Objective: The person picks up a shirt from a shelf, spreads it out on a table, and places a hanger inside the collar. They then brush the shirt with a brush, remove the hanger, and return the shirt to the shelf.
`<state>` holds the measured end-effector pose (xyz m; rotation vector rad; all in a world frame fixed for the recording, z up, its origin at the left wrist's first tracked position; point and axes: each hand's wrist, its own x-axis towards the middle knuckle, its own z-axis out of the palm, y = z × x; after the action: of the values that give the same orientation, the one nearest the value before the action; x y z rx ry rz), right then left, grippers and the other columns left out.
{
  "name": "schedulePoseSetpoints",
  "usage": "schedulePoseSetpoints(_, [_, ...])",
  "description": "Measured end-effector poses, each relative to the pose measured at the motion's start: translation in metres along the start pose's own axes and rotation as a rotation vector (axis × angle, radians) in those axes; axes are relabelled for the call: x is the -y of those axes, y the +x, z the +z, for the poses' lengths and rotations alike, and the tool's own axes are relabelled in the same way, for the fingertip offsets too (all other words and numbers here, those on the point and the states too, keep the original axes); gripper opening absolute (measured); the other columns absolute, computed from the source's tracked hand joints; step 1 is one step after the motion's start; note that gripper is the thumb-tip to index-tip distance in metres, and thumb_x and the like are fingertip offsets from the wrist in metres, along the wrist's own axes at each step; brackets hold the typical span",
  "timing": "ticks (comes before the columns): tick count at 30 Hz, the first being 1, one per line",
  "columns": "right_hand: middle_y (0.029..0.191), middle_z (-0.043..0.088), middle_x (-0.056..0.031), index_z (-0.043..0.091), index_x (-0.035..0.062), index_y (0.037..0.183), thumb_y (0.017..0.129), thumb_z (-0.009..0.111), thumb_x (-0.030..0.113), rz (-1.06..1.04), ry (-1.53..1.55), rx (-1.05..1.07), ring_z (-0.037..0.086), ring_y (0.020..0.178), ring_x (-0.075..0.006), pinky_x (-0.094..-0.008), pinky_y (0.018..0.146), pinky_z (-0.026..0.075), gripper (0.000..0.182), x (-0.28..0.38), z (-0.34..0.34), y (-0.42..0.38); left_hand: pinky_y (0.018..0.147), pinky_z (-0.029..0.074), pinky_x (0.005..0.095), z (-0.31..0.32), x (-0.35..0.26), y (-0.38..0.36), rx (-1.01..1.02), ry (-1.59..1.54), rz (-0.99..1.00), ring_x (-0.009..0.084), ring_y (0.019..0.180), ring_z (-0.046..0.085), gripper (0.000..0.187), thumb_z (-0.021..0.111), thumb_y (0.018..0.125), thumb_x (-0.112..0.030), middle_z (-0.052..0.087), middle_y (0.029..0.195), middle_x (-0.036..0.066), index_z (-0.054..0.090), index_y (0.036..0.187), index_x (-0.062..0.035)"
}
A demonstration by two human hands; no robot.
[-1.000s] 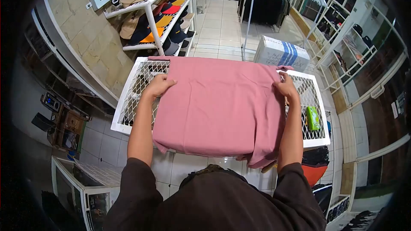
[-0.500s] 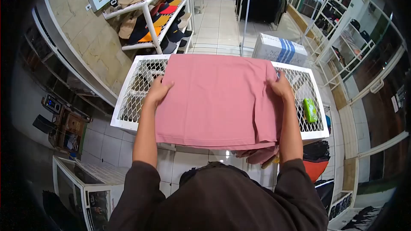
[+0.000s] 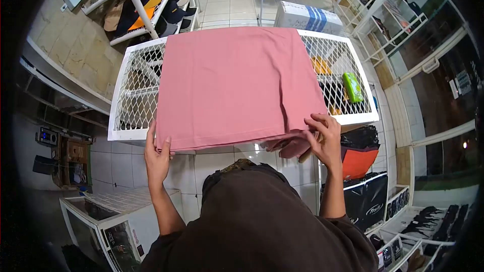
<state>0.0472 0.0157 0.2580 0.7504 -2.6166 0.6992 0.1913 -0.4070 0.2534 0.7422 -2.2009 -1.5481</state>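
A pink cloth (image 3: 227,85), which looks like a garment laid flat, covers the middle of a white-framed mesh table (image 3: 118,116), its near edge hanging over the front. At its near left corner, my left hand (image 3: 158,156) has the cloth edge between thumb and fingers. My right hand (image 3: 325,138) is at the near right corner, thumb and fingers curved and apart beside the edge; whether it grips the cloth is unclear. Creases run down the right side of the cloth. More pink fabric (image 3: 295,147) hangs bunched below the near right edge.
A green packet (image 3: 352,87) lies on the mesh at the right. Behind the table stands a white box with blue stripes (image 3: 308,18). Racks of caps (image 3: 146,10) are at the upper left, a glass case (image 3: 108,216) at lower left, dark and orange goods (image 3: 359,161) at right.
Both hands have moved from the cloth's upper sides toward me, down to its near corners. The view has tilted down, and the right-side creases have shifted slightly.
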Motion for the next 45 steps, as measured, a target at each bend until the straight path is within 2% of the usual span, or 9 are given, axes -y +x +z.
schedulePoseSetpoints(4, [0.089,0.069,-0.0114,0.074,0.0031,0.104,0.085,0.071,0.004,0.163,0.083,-0.436,0.064,0.081,-0.032,-0.0408,0.081,0.048,0.019,-0.02,0.018,-0.006,0.057,0.047,0.0226,-0.004,0.005,0.003,-0.002,-0.056,-0.009,0.0063,0.064,0.054,0.053,0.058,0.102,-0.013,0.068,0.094,0.006,0.044,0.153,-0.0109])
schedulePoseSetpoints(10, [0.095,0.066,-0.0148,0.07,0.0028,0.108,0.084,0.068,0.0,0.107,-0.121,-0.389,0.063,0.086,-0.0347,-0.0419,0.08,0.049,0.024,-0.014,0.016,-0.011,0.055,0.046,0.0219,-0.013,0.024,0.004,0.031,-0.059,-0.023,0.0061,0.062,0.054,0.033,0.051,0.106,-0.015,0.063,0.084,0.001,0.061,0.137,-0.0087])
schedulePoseSetpoints(16, [0.098,0.064,-0.0169,0.063,-0.0016,0.105,0.083,0.07,0.004,0.302,-0.021,-0.577,0.061,0.094,-0.0365,-0.0442,0.087,0.049,0.024,-0.015,0.02,-0.017,0.055,0.046,0.0211,-0.018,0.037,0.007,0.022,-0.147,-0.023,0.0063,0.061,0.053,0.028,0.052,0.106,-0.017,0.063,0.086,0.001,0.066,0.128,-0.0073])
schedulePoseSetpoints(20, [0.094,0.065,-0.0153,0.067,0.0001,0.104,0.087,0.069,0.006,0.471,0.134,-0.436,0.065,0.078,-0.0322,-0.0404,0.074,0.052,0.018,-0.029,0.029,-0.03,0.057,0.045,0.021,-0.018,0.041,0.01,0.034,-0.199,-0.044,0.0059,0.063,0.053,0.027,0.053,0.107,-0.019,0.066,0.095,0.002,0.066,0.126,-0.0056])
schedulePoseSetpoints(25, [0.094,0.067,-0.011,0.07,0.0024,0.105,0.091,0.064,0.002,0.402,0.103,-0.683,0.068,0.072,-0.0213,-0.0305,0.058,0.053,0.015,-0.006,-0.001,-0.041,0.063,0.046,0.0215,-0.037,0.022,-0.001,-0.044,-0.216,0.094,0.0061,0.067,0.055,0.027,0.054,0.106,-0.016,0.069,0.109,0.004,0.063,0.126,-0.0014])
schedulePoseSetpoints(31, [0.092,0.068,-0.0128,0.07,0.0009,0.099,0.091,0.065,0.006,0.552,0.064,-0.466,0.068,0.076,-0.0253,-0.0359,0.07,0.054,0.011,-0.029,0.025,-0.088,0.059,0.049,0.0229,-0.04,0.087,-0.009,0.11,-0.249,0.092,0.01,0.066,0.061,0.027,0.055,0.107,-0.02,0.069,0.098,0.009,0.049,0.127,-0.002])
schedulePoseSetpoints(33, [0.091,0.069,-0.0128,0.07,0.0023,0.101,0.092,0.065,0.007,0.541,0.085,-0.561,0.068,0.076,-0.0261,-0.0357,0.069,0.053,0.012,-0.026,0.037,-0.096,0.054,0.05,0.0238,-0.033,0.098,-0.012,0.124,-0.249,0.025,0.0153,0.063,0.067,0.025,0.056,0.106,-0.022,0.065,0.083,0.012,0.039,0.117,-0.0059])
schedulePoseSetpoints(40, [0.093,0.071,-0.014,0.07,0.003,0.104,0.096,0.063,0.014,0.64,0.054,-0.594,0.069,0.076,-0.0296,-0.039,0.072,0.054,0.015,-0.021,0.06,-0.115,0.058,0.053,0.0257,-0.039,0.117,-0.02,0.216,-0.246,-0.001,0.0178,0.066,0.069,0.022,0.054,0.107,-0.021,0.064,0.081,0.011,0.04,0.115,-0.0054])
schedulePoseSetpoints(45, [0.099,0.07,-0.0168,0.072,0.0046,0.103,0.093,0.069,0.026,0.809,0.068,-0.514,0.07,0.091,-0.0317,-0.0411,0.082,0.052,0.023,-0.011,0.073,-0.136,0.067,0.054,0.0271,-0.037,0.129,-0.039,0.152,-0.225,-0.071,0.0174,0.086,0.07,0.027,0.056,0.106,-0.021,0.068,0.114,0.014,0.044,0.125,-0.0071])
